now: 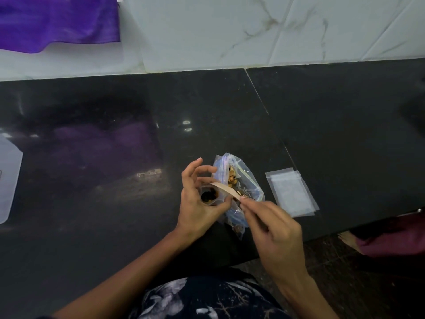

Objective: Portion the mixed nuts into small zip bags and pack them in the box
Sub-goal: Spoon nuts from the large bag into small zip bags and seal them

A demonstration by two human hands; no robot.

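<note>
My left hand point(195, 203) grips a small clear zip bag point(210, 196) with its mouth up; dark and yellow nuts show inside. My right hand point(273, 229) pinches the handle of a pale wooden spoon point(226, 190), whose bowl points left over the small bag's mouth. Behind both hands a large clear zip bag of mixed nuts point(239, 180) lies on the dark counter point(115, 180), partly hidden by my fingers. A short stack of empty small zip bags point(291, 192) lies flat to the right of it.
A translucent plastic box or lid point(9, 176) sits at the counter's left edge. A purple cloth point(57, 21) hangs on the tiled wall behind. The counter's front edge runs diagonally at lower right, with a person's foot and maroon garment point(388, 238) on the floor beyond it.
</note>
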